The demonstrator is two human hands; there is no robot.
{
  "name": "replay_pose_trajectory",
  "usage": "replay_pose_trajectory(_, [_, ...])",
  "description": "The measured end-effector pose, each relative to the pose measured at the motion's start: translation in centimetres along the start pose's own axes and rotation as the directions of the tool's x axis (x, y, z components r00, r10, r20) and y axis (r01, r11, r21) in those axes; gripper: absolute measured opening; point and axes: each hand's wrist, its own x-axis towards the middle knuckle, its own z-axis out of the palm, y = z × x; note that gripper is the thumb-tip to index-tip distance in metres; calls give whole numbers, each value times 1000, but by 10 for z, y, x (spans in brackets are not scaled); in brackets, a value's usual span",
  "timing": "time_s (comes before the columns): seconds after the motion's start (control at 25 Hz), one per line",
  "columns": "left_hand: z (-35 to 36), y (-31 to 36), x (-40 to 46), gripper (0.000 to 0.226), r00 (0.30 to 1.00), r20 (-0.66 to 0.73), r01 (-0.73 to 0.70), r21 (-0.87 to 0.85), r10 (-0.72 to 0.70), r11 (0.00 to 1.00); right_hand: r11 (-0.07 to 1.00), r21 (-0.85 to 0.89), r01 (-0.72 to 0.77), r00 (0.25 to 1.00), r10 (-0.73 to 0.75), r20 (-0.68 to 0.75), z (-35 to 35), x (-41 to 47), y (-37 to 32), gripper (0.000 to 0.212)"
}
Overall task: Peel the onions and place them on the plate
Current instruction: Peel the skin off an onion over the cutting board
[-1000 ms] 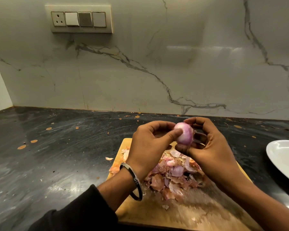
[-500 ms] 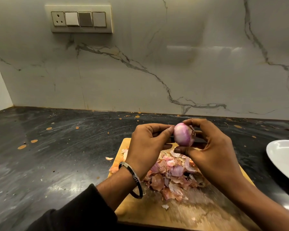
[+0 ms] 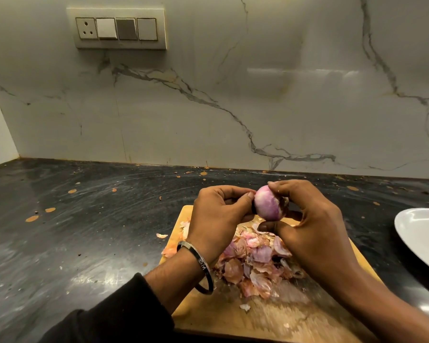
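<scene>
Both hands grasping one onion (image 3: pixel 266 203) over the board.
Right hand (image 3: pixel 305 224) pinches it; left hand (image 3: pixel 218 214) seems to pick at its edge; plate (image 3: pixel 416 233) sits well right.

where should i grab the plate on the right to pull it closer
Take the plate by its near-left rim, coming from the left over the counter. It lies flat, that edge is bare and nearest the right hand, and the rest runs out of frame.

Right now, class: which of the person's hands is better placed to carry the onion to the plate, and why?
Probably the right hand. It grips the onion from top and bottom, and the plate lies on its side. The left hand only pinches the onion's far edge.
</scene>
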Motion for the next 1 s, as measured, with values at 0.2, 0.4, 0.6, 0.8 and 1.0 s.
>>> replay_pose_trajectory(0.2, [0,-5,2,9,997,-73,6,41,-3,999,998,63,-27,999,26,21,1,0,-2,65])
replay_pose_trajectory(0.4, [1,-7,5,11,994,-13,104,-99,-106,990,902,379,-206,978,174,115,-1,4,-4,65])
replay_pose_trajectory(0.6, [-1,-9,9,14,984,-33,169,-87,-173,982,733,619,-281,960,219,177,0,4,-9,60])
replay_pose_trajectory(0.8, [-1,-7,8,31,997,13,64,253,-70,965,819,475,-324,946,294,138,-9,8,-5,66])
replay_pose_trajectory(1.0, [-2,-4,4,41,999,43,-21,432,3,902,917,284,-280,959,256,118,-7,5,-4,65])
